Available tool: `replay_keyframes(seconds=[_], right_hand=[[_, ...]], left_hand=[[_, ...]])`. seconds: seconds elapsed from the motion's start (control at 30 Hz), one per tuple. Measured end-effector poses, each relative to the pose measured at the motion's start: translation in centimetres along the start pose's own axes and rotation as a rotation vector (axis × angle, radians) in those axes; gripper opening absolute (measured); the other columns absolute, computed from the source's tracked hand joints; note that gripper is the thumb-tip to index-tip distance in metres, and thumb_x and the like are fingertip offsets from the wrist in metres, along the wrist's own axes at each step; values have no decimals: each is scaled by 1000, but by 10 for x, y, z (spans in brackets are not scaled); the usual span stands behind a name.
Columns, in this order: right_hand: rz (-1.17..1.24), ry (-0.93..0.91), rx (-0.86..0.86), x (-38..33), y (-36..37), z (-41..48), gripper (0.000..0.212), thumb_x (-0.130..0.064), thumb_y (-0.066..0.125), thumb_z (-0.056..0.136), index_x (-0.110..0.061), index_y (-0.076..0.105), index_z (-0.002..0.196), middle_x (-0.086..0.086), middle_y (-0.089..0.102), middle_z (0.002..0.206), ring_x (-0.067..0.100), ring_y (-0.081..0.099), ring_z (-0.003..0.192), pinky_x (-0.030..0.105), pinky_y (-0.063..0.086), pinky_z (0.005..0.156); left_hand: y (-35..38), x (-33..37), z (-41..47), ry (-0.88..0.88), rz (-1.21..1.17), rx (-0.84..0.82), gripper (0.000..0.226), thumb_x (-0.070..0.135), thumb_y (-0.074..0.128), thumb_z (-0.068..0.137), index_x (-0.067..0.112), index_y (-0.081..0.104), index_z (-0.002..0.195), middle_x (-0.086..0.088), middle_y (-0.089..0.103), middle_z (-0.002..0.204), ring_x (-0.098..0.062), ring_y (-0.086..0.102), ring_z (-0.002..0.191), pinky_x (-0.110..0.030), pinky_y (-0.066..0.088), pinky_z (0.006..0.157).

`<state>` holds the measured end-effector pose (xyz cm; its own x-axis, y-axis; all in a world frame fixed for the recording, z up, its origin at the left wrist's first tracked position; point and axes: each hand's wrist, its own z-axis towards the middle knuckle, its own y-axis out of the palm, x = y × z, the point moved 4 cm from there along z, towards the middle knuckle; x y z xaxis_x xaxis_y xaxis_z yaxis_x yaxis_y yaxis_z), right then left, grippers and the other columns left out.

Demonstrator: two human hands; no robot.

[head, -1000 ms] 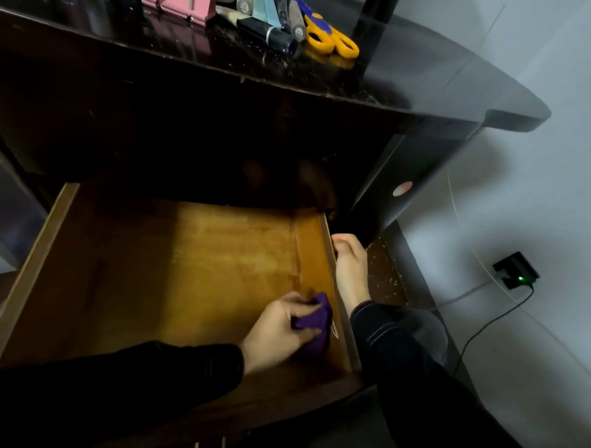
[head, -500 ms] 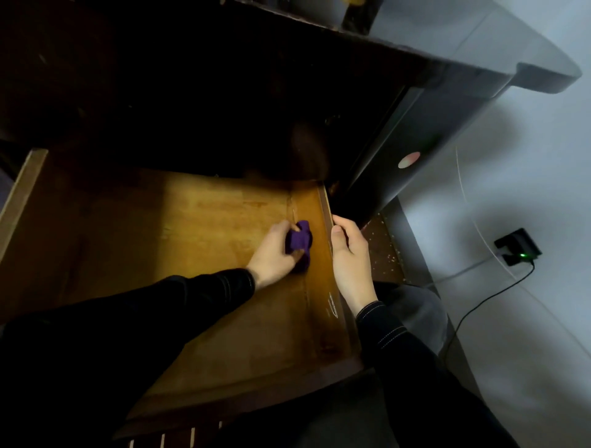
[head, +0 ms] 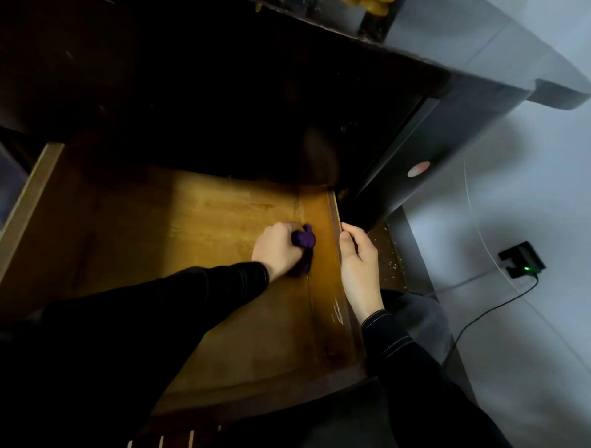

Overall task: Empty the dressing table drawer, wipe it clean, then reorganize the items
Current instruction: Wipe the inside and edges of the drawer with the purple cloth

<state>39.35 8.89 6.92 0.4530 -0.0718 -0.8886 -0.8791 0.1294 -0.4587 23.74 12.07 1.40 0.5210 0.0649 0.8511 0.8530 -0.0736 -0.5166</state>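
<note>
The wooden drawer (head: pixel 198 224) stands pulled out of the dark dressing table (head: pixel 479 70), and nothing lies on its floor. My left hand (head: pixel 276 249) grips a bunched purple cloth (head: pixel 303 246) and presses it against the floor where it meets the right wall. My right hand (head: pixel 358 259) holds the top edge of the right drawer wall (head: pixel 334 211), thumb on the rim and fingers curled over the outside. The back of the drawer is lost in shadow.
A yellow thing (head: pixel 367 3) pokes over the tabletop's edge at the top of view. A black charger with a green light (head: pixel 523 263) and its cable lie on the pale floor at right. Crumbs speckle the dark ledge (head: pixel 388 255) beside the drawer.
My left hand has carried the cloth from the front right corner farther back along the right wall. My right hand stays on the wall's edge. The camera has tilted downward.
</note>
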Motion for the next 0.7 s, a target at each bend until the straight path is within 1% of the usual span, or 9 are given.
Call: replay_keyframes(seconds=[0.07, 0.13, 0.27, 0.33, 0.37, 0.43, 0.5, 0.6, 0.7], right_hand=[[-18, -3, 4, -1, 0, 0, 32, -29, 41, 108, -22, 60, 133, -7, 64, 123, 9, 59, 114, 34, 50, 101], [-29, -6, 5, -2, 0, -1, 31, -28, 41, 108, -21, 60, 132, -5, 64, 123, 10, 60, 114, 32, 50, 100], [-29, 6, -12, -4, -1, -3, 31, -31, 41, 108, -25, 60, 132, -14, 64, 117, -3, 60, 103, 19, 48, 85], [-29, 11, -12, -4, -1, -3, 31, -31, 40, 109, -25, 59, 133, -14, 63, 117, -3, 59, 104, 19, 49, 85], [-31, 13, -10, -4, -1, -3, 32, -31, 40, 109, -25, 58, 134, -12, 63, 119, 0, 59, 106, 22, 50, 88], [-37, 20, -10, -3, -1, -4, 32, -31, 39, 109, -24, 58, 134, -7, 63, 122, 7, 59, 111, 29, 52, 94], [-38, 21, -5, -4, -1, -3, 32, -31, 40, 109, -23, 59, 133, -4, 63, 123, 12, 59, 113, 33, 52, 98], [-44, 15, 6, -5, 0, -3, 31, -30, 41, 108, -22, 59, 132, -4, 64, 122, 11, 60, 113, 35, 51, 101], [-47, 12, 4, -5, -1, -3, 31, -30, 41, 109, -21, 60, 132, -4, 65, 122, 11, 60, 112, 37, 51, 101]], left_hand=[[-3, 4, 3, 58, 155, 34, 27, 16, 63, 86, 21, 71, 112, -4, 71, 103, -28, 67, 91, -34, 56, 75], [-2, 5, -8, 138, 299, -24, 22, 27, 63, 90, 21, 71, 110, -4, 68, 108, -30, 66, 94, -37, 55, 76], [15, 1, -74, 317, 384, -333, 15, 31, 65, 89, 26, 73, 101, 4, 65, 106, -22, 67, 94, -35, 54, 78], [26, 1, -108, 481, 473, -442, 22, 26, 65, 86, 28, 72, 106, 6, 58, 116, -20, 63, 96, -31, 51, 75], [29, 0, -113, 512, 493, -466, 25, 24, 65, 84, 29, 72, 108, 7, 55, 118, -20, 62, 97, -31, 50, 74], [23, 0, -97, 474, 478, -429, 23, 24, 62, 84, 31, 72, 104, 9, 57, 114, -18, 63, 97, -28, 48, 71], [13, 1, -64, 386, 494, -303, 20, 30, 60, 89, 30, 69, 107, 6, 62, 112, -21, 66, 98, -27, 48, 72], [0, 5, -23, 236, 484, -138, 31, 37, 59, 94, 23, 58, 121, -6, 59, 117, -33, 66, 96, -39, 56, 78], [8, 8, -26, 184, 398, -190, 44, 34, 63, 89, 15, 47, 125, -11, 55, 116, -39, 65, 93, -43, 56, 79]])
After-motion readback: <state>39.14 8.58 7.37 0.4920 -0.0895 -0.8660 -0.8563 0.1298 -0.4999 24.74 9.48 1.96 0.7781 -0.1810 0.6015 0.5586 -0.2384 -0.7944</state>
